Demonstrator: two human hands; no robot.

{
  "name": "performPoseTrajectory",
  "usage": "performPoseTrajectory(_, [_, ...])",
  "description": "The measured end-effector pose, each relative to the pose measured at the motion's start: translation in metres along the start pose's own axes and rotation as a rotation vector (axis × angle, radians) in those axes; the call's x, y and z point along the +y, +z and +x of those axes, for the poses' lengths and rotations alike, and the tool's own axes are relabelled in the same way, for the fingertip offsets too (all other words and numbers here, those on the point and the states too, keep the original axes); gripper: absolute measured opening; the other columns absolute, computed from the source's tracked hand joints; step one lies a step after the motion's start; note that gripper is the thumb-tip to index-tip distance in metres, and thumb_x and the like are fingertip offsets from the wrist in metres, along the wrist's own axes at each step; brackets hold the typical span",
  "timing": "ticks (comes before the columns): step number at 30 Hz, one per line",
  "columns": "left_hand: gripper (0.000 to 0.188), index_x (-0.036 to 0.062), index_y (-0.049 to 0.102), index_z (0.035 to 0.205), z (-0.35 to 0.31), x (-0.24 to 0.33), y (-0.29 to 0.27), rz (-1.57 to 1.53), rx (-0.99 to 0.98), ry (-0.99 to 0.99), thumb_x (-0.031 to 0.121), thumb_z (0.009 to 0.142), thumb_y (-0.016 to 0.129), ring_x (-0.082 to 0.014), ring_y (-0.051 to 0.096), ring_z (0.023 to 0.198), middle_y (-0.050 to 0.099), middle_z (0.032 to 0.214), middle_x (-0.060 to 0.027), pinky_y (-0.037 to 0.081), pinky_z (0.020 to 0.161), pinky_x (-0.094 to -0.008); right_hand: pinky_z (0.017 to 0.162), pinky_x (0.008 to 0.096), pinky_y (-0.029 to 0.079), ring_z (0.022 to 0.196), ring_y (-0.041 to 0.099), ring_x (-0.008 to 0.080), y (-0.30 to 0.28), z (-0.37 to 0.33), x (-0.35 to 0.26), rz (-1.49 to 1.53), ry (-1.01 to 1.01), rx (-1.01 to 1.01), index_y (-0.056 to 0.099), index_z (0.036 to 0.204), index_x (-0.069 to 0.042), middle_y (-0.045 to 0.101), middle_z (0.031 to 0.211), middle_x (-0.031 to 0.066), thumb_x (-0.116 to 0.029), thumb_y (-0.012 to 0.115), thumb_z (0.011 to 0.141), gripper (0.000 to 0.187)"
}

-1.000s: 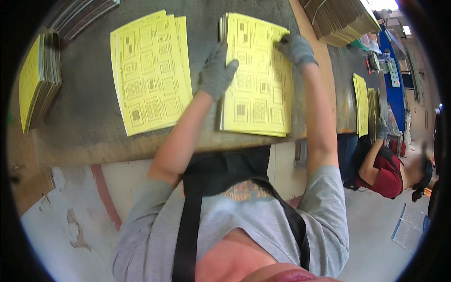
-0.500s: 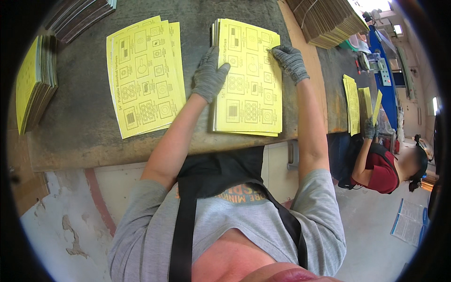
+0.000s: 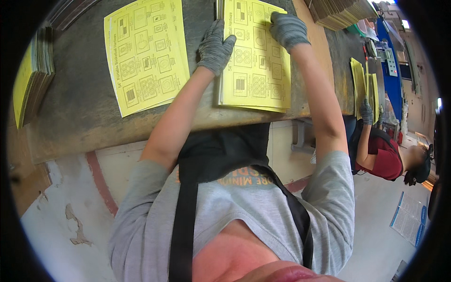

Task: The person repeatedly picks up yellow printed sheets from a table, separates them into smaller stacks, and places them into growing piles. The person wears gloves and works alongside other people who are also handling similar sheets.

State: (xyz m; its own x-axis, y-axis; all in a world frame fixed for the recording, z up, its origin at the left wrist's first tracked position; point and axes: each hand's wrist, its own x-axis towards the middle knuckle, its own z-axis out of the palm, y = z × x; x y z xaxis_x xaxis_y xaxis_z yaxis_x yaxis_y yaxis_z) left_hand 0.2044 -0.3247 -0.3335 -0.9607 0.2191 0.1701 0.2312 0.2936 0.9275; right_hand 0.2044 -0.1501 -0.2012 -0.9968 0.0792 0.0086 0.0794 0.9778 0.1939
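A pile of yellow printed sheets (image 3: pixel 256 82) lies in front of me near the table's front edge. My left hand (image 3: pixel 215 49), in a grey knit glove, rests along the pile's left edge with fingers stretched out and the thumb apart. At the far right corner, my right hand (image 3: pixel 289 30) is gloved too, its fingers curled and pressed together over the top sheet's edge. Its fingertips are partly hidden. To the left, a fanned pile of like yellow sheets (image 3: pixel 145 61) lies on the table, untouched by either hand.
A tall stack with a yellow top (image 3: pixel 26 80) stands at the table's (image 3: pixel 75 113) far left. Brown stacked boards (image 3: pixel 340 14) are at the back right. Beyond, a co-worker in a red shirt (image 3: pixel 387 157) handles yellow sheets (image 3: pixel 359 82) with gloved hands.
The view has shifted, so the table and piles sit higher in it. My right hand has moved toward the far right corner and its fingers have curled more. The co-worker's hands have moved.
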Motion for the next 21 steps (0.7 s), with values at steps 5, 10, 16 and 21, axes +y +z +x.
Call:
performPoseTrajectory(5, [0.062, 0.0019, 0.035, 0.136, -0.001, -0.005, 0.001, 0.012, 0.022, 0.051, 0.032, 0.086, 0.054, -0.0308, 0.034, 0.129, 0.037, 0.14, -0.0163, 0.026, 0.108, -0.0377, 0.071, 0.0285, 0.05, 0.076, 0.062, 0.0152, 0.013, -0.08, 0.007, 0.964, 0.309, -0.04, 0.067, 0.095, -0.005, 0.068, 0.084, 0.0064, -0.024, 0.064, 0.082, 0.023])
performPoseTrajectory(10, [0.061, 0.0024, 0.035, 0.135, 0.002, -0.01, 0.005, -0.036, 0.032, 0.077, 0.032, 0.086, 0.054, -0.0311, 0.035, 0.128, 0.038, 0.139, -0.0162, 0.027, 0.108, -0.0381, 0.064, 0.0256, 0.048, 0.066, 0.057, 0.0096, 0.037, -0.104, 0.013, 1.051, 0.314, -0.122, 0.069, 0.091, -0.004, 0.066, 0.075, 0.0041, -0.023, 0.069, 0.079, 0.023])
performPoseTrajectory(16, [0.062, 0.0028, 0.036, 0.135, 0.002, -0.007, 0.002, 0.02, 0.038, 0.096, 0.035, 0.085, 0.054, -0.0312, 0.035, 0.128, 0.038, 0.139, -0.0169, 0.028, 0.107, -0.0391, 0.058, 0.0251, 0.047, 0.063, 0.055, 0.0089, 0.042, -0.094, 0.019, 1.018, 0.302, -0.197, 0.069, 0.09, -0.002, 0.064, 0.072, 0.0037, -0.022, 0.067, 0.08, 0.023])
performPoseTrajectory(21, [0.061, 0.0028, 0.037, 0.134, 0.001, -0.006, 0.005, 0.037, 0.069, 0.102, 0.036, 0.085, 0.054, -0.0315, 0.035, 0.128, 0.038, 0.138, -0.0171, 0.028, 0.107, -0.0398, 0.047, 0.0224, 0.04, 0.051, 0.047, 0.0063, 0.035, -0.09, 0.018, 1.034, 0.298, -0.248, 0.069, 0.088, -0.005, 0.057, 0.062, -0.002, -0.023, 0.065, 0.083, 0.019])
